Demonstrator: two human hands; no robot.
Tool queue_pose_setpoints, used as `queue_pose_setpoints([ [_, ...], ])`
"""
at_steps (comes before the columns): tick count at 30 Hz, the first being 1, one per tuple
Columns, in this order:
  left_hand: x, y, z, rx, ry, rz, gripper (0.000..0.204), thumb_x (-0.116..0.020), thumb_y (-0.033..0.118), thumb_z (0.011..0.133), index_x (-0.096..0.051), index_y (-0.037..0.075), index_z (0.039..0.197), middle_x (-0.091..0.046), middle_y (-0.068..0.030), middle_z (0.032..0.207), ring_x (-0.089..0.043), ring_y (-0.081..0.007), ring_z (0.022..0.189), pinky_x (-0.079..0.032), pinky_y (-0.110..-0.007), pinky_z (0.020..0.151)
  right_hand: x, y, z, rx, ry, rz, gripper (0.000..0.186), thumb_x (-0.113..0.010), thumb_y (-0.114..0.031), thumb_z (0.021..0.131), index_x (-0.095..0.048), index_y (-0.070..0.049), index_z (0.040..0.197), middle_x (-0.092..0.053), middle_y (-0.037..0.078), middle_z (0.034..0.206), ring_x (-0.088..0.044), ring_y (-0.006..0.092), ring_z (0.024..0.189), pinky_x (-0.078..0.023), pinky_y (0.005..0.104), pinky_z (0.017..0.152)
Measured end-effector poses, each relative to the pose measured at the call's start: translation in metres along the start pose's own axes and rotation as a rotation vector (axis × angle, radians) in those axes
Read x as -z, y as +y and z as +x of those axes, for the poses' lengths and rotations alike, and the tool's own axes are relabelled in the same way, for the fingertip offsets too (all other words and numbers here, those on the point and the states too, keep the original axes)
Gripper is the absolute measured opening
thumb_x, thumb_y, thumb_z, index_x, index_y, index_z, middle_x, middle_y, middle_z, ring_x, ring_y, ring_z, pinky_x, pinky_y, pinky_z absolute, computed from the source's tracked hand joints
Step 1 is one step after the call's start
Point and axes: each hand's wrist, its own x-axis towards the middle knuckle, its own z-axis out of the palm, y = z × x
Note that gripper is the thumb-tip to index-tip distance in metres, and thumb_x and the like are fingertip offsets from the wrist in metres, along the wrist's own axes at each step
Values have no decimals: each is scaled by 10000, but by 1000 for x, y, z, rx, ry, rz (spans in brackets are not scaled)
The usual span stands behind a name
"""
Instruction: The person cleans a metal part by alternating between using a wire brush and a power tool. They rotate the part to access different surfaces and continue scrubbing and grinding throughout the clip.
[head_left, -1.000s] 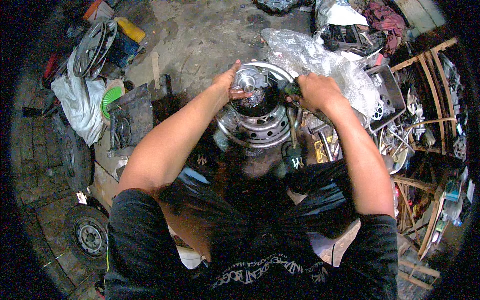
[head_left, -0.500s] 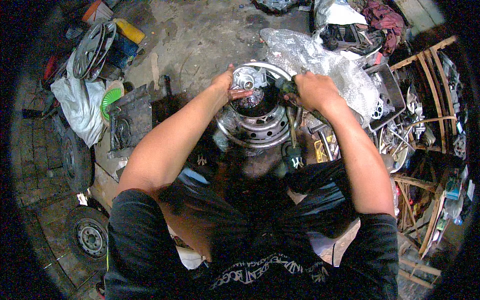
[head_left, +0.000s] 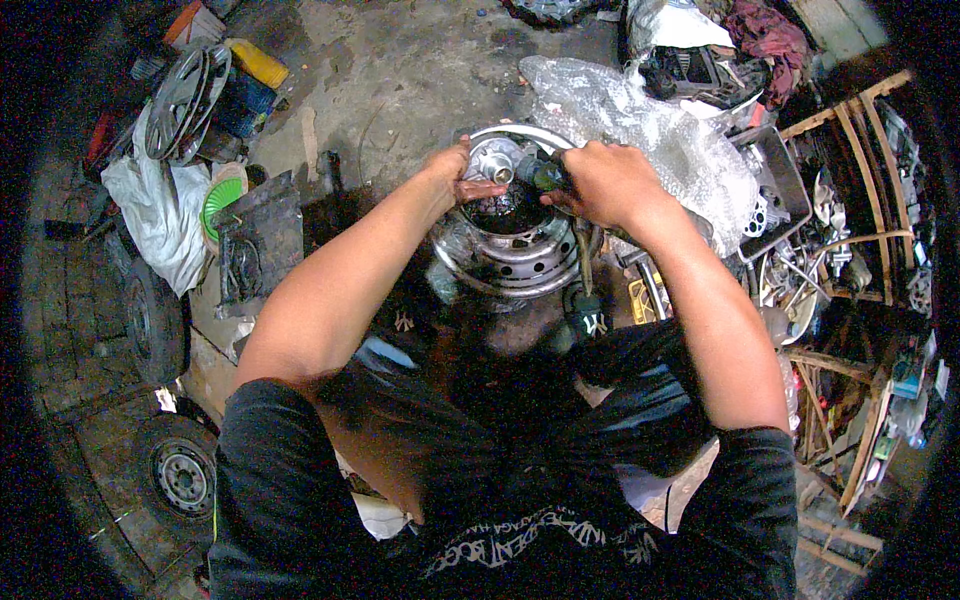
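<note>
My left hand (head_left: 454, 172) grips a silver cast-metal part (head_left: 490, 156) with a round raised neck, thumb at its far side and fingers stretched beneath it. My right hand (head_left: 612, 184) is wrapped round a dark hand-held power tool (head_left: 545, 174), whose cord or hose seems to run down on the right. The tool's front end is up against or very near the part's neck; its tip is too small to make out. Both are over a steel wheel rim (head_left: 512, 271) lying flat between my knees, with a dark, wet-looking hollow (head_left: 505, 213) in its middle.
Bubble wrap (head_left: 640, 115) lies beyond my right hand, beside a grey metal tray (head_left: 785, 190) of parts. Wooden frames (head_left: 850, 150) and loose metal pieces crowd the right. A green fan-shaped piece (head_left: 222, 203), wheel covers (head_left: 187, 100) and a tyre (head_left: 180, 478) are on the left.
My right hand has moved left with the power tool, bringing its front end to the metal part's neck. The metal part has turned slightly in my left hand.
</note>
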Motion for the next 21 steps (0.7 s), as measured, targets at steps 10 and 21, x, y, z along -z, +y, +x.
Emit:
queue_pose_setpoints([
  [10,-5,-3,-14,-37,59,95,525,-481,427,1021,-471,2,1327,-587,-281,1241,-650,-473,1018,-599,-621,792,-5,1,9,-11,40,-55,204,-646,-196,831,-715,-57,964,-724,189,942,-723,351,885,-582,482,759],
  [21,-9,-2,-29,-53,64,109,677,-590,464,958,-387,-23,1384,-521,-359,1253,-624,-567,973,-598,-624,784,19,-17,4,51,-85,-26,239,-652,-229,836,-722,-65,994,-720,189,1012,-712,349,945,-580,470,801],
])
